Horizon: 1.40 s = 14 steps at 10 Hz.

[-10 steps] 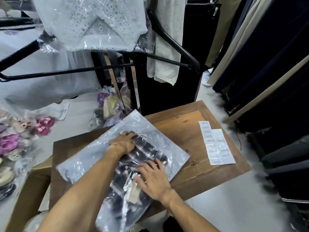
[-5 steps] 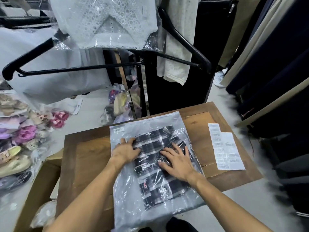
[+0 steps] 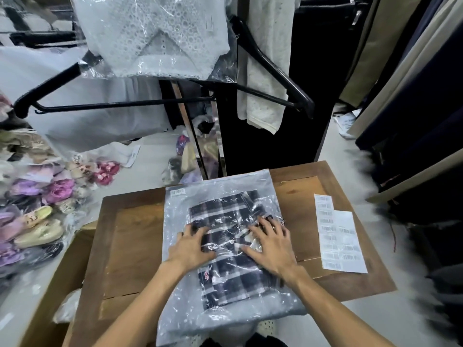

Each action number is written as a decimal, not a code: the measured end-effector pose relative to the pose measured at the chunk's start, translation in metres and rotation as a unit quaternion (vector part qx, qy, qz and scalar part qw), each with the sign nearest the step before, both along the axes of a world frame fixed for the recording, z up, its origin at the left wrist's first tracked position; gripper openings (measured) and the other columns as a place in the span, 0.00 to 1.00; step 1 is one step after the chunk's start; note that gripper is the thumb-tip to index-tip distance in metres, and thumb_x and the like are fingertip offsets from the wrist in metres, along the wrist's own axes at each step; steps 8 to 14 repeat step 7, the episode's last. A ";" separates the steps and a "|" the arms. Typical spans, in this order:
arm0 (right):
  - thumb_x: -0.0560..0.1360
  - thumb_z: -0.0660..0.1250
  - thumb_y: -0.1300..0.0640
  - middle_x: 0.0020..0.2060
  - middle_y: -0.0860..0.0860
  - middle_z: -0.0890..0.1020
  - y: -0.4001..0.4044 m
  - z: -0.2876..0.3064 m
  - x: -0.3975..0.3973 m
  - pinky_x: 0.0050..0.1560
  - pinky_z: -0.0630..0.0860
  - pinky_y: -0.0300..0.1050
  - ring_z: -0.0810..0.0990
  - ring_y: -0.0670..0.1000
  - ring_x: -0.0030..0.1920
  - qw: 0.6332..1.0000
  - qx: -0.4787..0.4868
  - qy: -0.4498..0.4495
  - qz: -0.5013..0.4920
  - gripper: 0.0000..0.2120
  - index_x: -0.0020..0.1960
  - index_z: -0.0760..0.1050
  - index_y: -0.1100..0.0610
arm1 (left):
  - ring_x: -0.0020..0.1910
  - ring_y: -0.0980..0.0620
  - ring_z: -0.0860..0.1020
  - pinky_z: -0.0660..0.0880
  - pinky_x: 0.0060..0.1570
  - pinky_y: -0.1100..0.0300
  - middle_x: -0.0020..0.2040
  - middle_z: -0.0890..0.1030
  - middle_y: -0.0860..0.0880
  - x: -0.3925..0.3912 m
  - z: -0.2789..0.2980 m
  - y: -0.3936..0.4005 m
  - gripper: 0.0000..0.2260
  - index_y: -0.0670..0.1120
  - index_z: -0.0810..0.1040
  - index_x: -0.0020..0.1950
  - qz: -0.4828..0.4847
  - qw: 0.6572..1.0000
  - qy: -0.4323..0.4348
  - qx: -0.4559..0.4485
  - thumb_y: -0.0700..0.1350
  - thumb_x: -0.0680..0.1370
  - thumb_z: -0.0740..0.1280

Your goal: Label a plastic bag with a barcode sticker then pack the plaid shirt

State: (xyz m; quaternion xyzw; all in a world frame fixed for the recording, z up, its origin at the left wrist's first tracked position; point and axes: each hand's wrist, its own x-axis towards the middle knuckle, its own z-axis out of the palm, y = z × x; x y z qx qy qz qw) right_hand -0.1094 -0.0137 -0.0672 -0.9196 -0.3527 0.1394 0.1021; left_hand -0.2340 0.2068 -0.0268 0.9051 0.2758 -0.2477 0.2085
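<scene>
Plaid shirt (image 3: pixel 225 246) folded inside clear plastic bag (image 3: pixel 220 309), flat on wooden worktop (image 3: pixel 130 246), near edge of bag hanging over the front. Barcode sticker (image 3: pixel 177 192) stuck at far left corner of bag; sheet of spare barcode labels (image 3: pixel 338 236) lying to the right, apart from bag. Left hand (image 3: pixel 191 247) and right hand (image 3: pixel 271 244) pressed flat on the bag over the shirt, fingers spread, gripping nothing.

Nothing legible: barcode sticker (image 3: pixel 177 192) on plastic bag (image 3: pixel 220 186) beyond left hand (image 3: pixel 191 247), barcode sheets (image 3: pixel 338 236) right of right hand (image 3: pixel 271 245), all blurred.
</scene>
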 end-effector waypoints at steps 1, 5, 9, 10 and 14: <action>0.75 0.51 0.24 0.80 0.49 0.60 0.009 0.006 0.008 0.77 0.51 0.64 0.55 0.56 0.80 1.000 -0.021 0.013 0.006 0.37 0.78 0.62 0.41 | 0.76 0.41 0.61 0.69 0.71 0.42 0.79 0.57 0.45 0.005 -0.002 0.006 0.38 0.62 0.60 0.78 0.039 0.999 -0.023 -0.019 0.64 0.72 0.72; 0.73 0.52 0.26 0.67 0.51 0.73 0.019 0.033 0.026 0.66 0.67 0.57 0.69 0.54 0.67 0.998 -0.062 0.028 0.018 0.33 0.67 0.75 0.44 | 0.72 0.41 0.61 0.67 0.73 0.46 0.69 0.61 0.46 0.016 0.019 0.031 0.36 0.64 0.68 0.70 0.032 0.996 0.018 -0.077 0.67 0.65 0.77; 0.74 0.56 0.26 0.53 0.48 0.84 0.051 0.072 0.041 0.61 0.75 0.51 0.81 0.51 0.55 0.976 0.058 0.193 -0.088 0.31 0.54 0.83 0.48 | 0.70 0.43 0.72 0.68 0.71 0.47 0.72 0.74 0.45 0.046 0.047 0.036 0.39 0.58 0.74 0.70 0.030 0.996 -0.005 -0.086 0.80 0.67 0.60; 0.74 0.56 0.26 0.53 0.48 0.84 0.051 0.072 0.041 0.61 0.75 0.51 0.81 0.51 0.55 0.976 0.058 0.193 -0.088 0.31 0.54 0.83 0.48 | 0.70 0.43 0.72 0.68 0.71 0.47 0.72 0.74 0.45 0.046 0.047 0.036 0.39 0.58 0.74 0.70 0.030 0.996 -0.005 -0.086 0.80 0.67 0.60; 0.74 0.56 0.26 0.53 0.48 0.84 0.051 0.072 0.041 0.61 0.75 0.51 0.81 0.51 0.55 0.976 0.058 0.193 -0.088 0.31 0.54 0.83 0.48 | 0.70 0.43 0.72 0.68 0.71 0.47 0.72 0.74 0.45 0.046 0.047 0.036 0.39 0.58 0.74 0.70 0.030 0.996 -0.005 -0.086 0.80 0.67 0.60</action>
